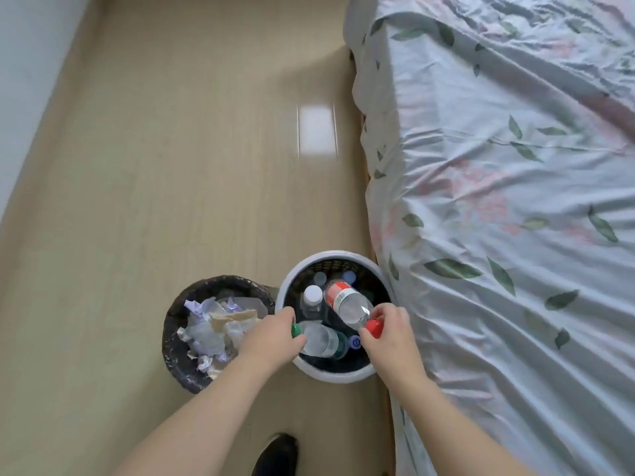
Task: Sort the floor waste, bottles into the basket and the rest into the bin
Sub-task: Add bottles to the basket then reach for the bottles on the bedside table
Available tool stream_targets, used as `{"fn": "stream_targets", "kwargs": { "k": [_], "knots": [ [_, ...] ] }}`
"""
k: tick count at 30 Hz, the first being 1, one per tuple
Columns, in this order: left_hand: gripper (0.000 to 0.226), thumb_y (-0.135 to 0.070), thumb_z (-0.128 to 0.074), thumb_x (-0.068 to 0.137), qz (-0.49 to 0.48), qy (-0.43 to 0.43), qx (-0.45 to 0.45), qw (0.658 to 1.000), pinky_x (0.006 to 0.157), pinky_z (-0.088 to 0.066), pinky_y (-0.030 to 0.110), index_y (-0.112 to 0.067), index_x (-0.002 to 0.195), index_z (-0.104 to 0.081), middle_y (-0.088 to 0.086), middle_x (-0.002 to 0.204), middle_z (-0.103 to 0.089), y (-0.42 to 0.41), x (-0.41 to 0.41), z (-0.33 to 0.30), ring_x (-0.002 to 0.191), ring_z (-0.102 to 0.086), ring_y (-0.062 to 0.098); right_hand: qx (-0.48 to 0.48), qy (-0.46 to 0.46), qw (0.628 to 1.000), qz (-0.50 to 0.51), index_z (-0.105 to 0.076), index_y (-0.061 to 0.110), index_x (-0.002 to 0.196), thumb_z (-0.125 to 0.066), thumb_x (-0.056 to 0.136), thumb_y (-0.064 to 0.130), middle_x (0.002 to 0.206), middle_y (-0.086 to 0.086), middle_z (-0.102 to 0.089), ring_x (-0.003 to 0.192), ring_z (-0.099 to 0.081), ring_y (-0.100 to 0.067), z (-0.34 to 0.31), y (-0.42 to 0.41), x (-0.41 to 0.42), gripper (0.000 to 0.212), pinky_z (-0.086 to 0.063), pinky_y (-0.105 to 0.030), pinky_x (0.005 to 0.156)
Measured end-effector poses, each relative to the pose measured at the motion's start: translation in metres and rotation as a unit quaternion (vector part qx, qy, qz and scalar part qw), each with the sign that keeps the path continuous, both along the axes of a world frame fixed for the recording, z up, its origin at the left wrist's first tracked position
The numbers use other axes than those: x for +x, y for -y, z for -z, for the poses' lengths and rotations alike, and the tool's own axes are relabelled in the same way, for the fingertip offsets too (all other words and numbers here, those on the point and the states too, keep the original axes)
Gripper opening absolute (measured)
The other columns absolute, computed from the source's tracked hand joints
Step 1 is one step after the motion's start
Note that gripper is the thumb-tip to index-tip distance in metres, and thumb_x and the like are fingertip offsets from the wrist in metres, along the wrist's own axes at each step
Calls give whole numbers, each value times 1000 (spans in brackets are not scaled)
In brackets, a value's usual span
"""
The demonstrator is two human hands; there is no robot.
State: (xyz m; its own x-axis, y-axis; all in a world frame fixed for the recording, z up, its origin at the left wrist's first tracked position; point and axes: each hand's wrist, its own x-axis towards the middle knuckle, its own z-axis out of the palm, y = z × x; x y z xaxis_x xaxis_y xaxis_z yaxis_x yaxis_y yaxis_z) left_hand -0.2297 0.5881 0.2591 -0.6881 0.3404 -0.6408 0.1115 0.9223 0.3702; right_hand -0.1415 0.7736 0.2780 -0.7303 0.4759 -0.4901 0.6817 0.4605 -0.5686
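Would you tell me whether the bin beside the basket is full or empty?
Nearly full. Crumpled paper is heaped close to the rim of the black-lined bin, hiding its bottom; how tightly it is packed cannot be told.

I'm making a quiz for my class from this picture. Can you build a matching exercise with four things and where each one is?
Things:
1. Clear plastic bottle with red cap
2. Clear plastic bottle with green cap
3. Crumpled paper waste
4. Bottle with white cap

Places:
A. In the black-lined round bin
B. Held by the left hand
C. Standing in the white-rimmed round basket, untouched
D. Held by the right hand

Pairs: 1-D, 2-B, 3-A, 4-C
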Motion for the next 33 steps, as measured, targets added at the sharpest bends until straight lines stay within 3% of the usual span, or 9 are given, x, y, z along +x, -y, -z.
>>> {"fn": "stream_targets", "kwargs": {
  "k": [7, 11, 15, 18, 22, 27, 33],
  "knots": [
    [38, -34, -53, 91, -22, 47, -4, 999, 94, -47, 39, -20, 126, -49, 3, 127, -48, -6, -27, 76, 109, -54, 22, -21, 74, 997, 3, -52, 17, 123, -53, 93, 14, 122, 0, -49, 101, -51, -14, 88, 1, 14, 30, -40, -23, 87],
    [36, -34, -50, 91, 19, 35, -17, 999, 93, -47, 39, -20, 125, -49, 3, 127, -47, -3, -26, 81, 107, -54, 23, -63, 107, 992, -20, -45, 16, 136, -52, 92, 13, 134, -2, -45, 117, -49, -15, 96, 11, 7, 45, -34, -19, 94],
    [46, -34, -46, 93, 66, -14, -54, 996, 98, -44, 41, -18, 136, -40, 4, 138, -39, -6, -20, 62, 120, -44, 27, -69, 110, 991, -36, -43, 16, 136, -52, 91, 16, 137, 1, -41, 117, -47, -13, 71, 15, 9, 46, -35, -20, 94],
    [49, -35, -44, 95, 99, -60, -55, 992, 103, -40, 41, -16, 139, -37, 4, 144, -37, -14, -18, 15, 126, -39, 26, -56, 123, 989, -61, -38, 16, 140, -52, 93, 18, 141, 1, -38, 123, -46, -15, 14, 6, 10, 49, -37, -22, 95],
    [41, -34, -44, 94, 132, -83, -11, 988, 99, -42, 39, -16, 130, -44, 1, 133, -46, -32, -13, -94, 118, -44, 24, -23, 107, 992, -60, -37, 13, 142, -53, 91, 16, 143, -4, -39, 134, -38, -20, -107, -17, 14, 54, -33, -29, 107],
    [44, -37, -47, 94, 242, -148, 40, 958, 96, -44, 38, -15, 131, -47, 2, 126, -51, -59, 19, -238, 112, -51, 23, -10, 74, 997, -16, -36, 14, 143, -52, 92, 14, 145, -4, -37, 134, -35, -17, -267, -27, 48, 54, -29, -25, 106],
    [40, -33, -47, 95, 312, -208, 98, 922, 99, -42, 35, -14, 130, -49, 3, 130, -52, -126, 74, -354, 116, -49, 24, 8, 25, 995, 96, -31, 17, 147, -55, 92, 20, 151, 1, -32, 138, -33, -16, -382, -69, 131, 61, -30, -28, 109]
  ]
}}
